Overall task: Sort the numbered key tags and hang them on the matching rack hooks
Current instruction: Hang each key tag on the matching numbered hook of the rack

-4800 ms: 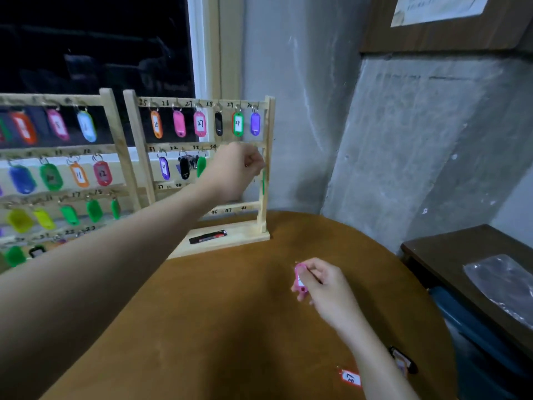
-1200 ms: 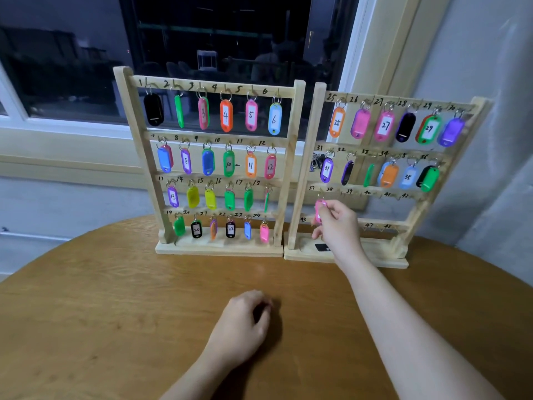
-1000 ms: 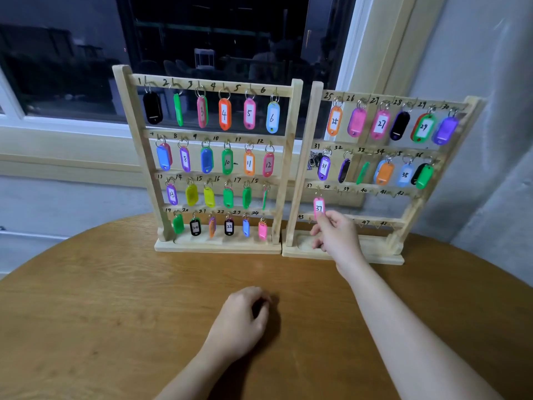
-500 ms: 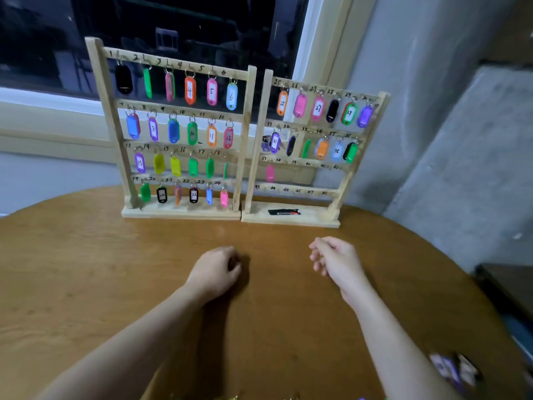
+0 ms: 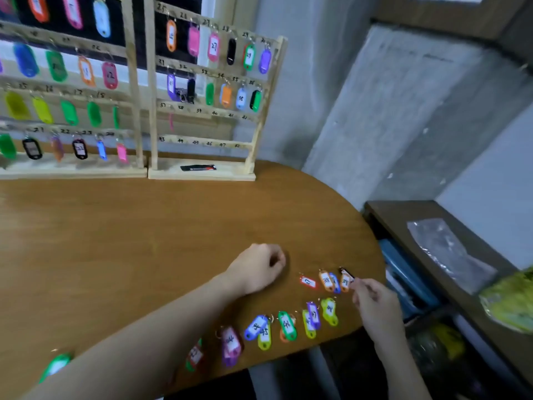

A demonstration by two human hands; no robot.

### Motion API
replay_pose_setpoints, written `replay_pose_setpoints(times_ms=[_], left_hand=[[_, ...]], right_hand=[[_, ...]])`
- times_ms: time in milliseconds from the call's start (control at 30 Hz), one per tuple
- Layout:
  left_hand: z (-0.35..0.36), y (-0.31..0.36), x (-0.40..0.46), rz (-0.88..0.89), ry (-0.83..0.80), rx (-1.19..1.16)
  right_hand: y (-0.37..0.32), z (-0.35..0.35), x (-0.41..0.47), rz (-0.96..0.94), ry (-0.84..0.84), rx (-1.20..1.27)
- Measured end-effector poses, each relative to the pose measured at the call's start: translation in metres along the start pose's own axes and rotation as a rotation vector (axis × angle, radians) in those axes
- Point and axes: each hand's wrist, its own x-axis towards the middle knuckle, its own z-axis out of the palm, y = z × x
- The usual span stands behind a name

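- Since half a second ago the view has swung right and down: the right hand (image 5: 375,304) has left the middle of the table (image 5: 115,241) for its right edge, and the loose key tags (image 5: 285,324) that were barely in view at the corner now lie spread before it.
- The right hand's fingertips are drawn together at an orange tag (image 5: 345,281); whether they already pinch it, I cannot tell.
- The left hand (image 5: 259,269) rests on the table with fingers curled under, holding nothing visible.
- Just beside the orange tag lie another orange tag marked 38 (image 5: 326,280), a blue one and a red one (image 5: 308,282).
- The right rack (image 5: 259,122) stands at the back of the table; its two top rows are filled, a pink tag (image 5: 171,121) hangs under 37, and the other hooks of the two lower rows are bare.
- The left rack (image 5: 134,82) stands touching it, hung with tags.
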Motion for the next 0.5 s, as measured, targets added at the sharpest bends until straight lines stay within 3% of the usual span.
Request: replay_pose_setpoints(times_ms=[233,500], left_hand=[[0.031,0.021,0.026,-0.001,-0.15,0.087],[0.028,0.019,0.02,0.029,-0.125,0.037]], right_hand=[[0.011,-0.001,0.006,-0.057,-0.112,-0.172],[-0.016,0.021,0.031,-0.122,-0.162,-0.538]])
